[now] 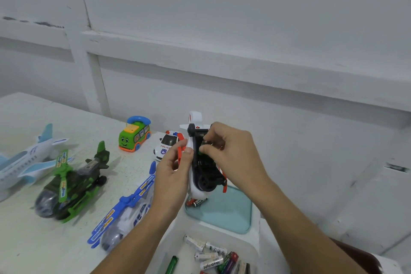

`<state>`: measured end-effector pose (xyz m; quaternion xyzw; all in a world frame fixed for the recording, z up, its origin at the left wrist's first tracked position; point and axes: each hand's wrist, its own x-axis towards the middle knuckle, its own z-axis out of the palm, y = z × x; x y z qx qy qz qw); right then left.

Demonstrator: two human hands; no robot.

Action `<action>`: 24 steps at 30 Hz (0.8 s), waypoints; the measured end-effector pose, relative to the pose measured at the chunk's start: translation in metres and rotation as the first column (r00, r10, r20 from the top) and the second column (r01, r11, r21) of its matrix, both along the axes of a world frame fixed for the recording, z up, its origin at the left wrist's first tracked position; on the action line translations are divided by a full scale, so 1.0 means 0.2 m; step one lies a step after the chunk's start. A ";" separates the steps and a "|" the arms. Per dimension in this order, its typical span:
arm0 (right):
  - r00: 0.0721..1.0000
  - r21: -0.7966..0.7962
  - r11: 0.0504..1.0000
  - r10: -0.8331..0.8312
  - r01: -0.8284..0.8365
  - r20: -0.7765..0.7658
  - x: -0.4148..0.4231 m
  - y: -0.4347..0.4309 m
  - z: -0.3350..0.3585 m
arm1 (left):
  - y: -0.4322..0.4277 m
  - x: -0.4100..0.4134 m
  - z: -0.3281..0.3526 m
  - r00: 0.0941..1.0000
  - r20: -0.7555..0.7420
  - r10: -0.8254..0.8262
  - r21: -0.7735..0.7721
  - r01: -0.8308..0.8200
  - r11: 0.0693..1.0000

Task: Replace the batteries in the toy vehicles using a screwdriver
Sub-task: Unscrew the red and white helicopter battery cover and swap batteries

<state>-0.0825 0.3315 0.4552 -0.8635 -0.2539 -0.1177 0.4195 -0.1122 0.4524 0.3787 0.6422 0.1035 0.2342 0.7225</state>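
Two hands on the white helicopter [205, 176], belly up over the teal tray [243, 227]
Tail points away, nose nearest the person; left hand [175, 169] grips its side, right hand [233, 153] pinches a small part [202, 151] at the battery bay [206, 163].

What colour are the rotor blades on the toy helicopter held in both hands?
The rotor blades are red, seen best in the head view.

Green tool [171, 264] cut by btm edge, police car [165, 147] partly behind left hand [172, 176]
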 end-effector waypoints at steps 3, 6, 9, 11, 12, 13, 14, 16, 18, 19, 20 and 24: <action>0.998 -0.113 0.993 -0.018 0.025 0.059 0.01 0.02 0.01 | 0.00 0.00 0.01 1.000 0.008 0.006 -0.028 -0.006 1.000; 0.995 -0.149 0.989 -0.010 0.025 0.100 0.02 0.03 0.02 | 0.01 0.00 0.01 1.000 0.014 0.018 -0.037 -0.017 0.999; 0.994 -0.183 0.983 -0.009 0.029 0.110 0.03 0.04 0.02 | 0.02 0.01 0.01 1.000 0.014 0.017 -0.039 -0.016 0.999; 0.992 -0.209 0.977 -0.013 0.040 0.129 0.03 0.04 0.02 | 0.01 0.01 0.00 1.000 0.018 0.012 -0.065 -0.011 0.998; 0.991 -0.212 0.976 -0.017 0.046 0.134 0.03 0.04 0.02 | 0.00 0.01 0.00 1.000 0.022 0.008 -0.086 -0.006 0.996; 0.991 -0.208 0.977 -0.025 0.052 0.130 0.04 0.04 0.02 | 0.00 0.00 0.00 1.000 0.026 0.004 -0.100 -0.001 0.995; 0.992 -0.197 0.979 -0.034 0.058 0.121 0.04 0.04 0.02 | -0.01 0.00 0.01 1.000 0.029 -0.002 -0.104 0.005 0.995; 0.994 -0.179 0.982 -0.048 0.065 0.099 0.04 0.05 0.02 | -0.01 0.00 0.01 0.999 0.031 -0.014 -0.096 0.017 0.995; 0.995 -0.159 0.985 -0.055 0.067 0.082 0.05 0.04 0.01 | -0.02 -0.01 0.01 0.999 0.041 -0.023 -0.097 0.027 0.995; 0.996 -0.133 0.989 -0.057 0.066 0.072 0.05 0.04 0.01 | -0.03 -0.02 0.02 0.998 0.049 -0.026 -0.106 0.031 0.994; 0.996 -0.096 0.993 -0.063 0.068 0.056 0.05 0.04 0.01 | -0.02 -0.02 0.02 0.998 0.053 -0.025 -0.111 0.031 0.993; 0.976 0.107 0.988 -0.092 0.115 -0.200 0.05 0.02 0.02 | -0.02 -0.02 0.01 0.998 0.057 -0.032 -0.082 0.036 0.996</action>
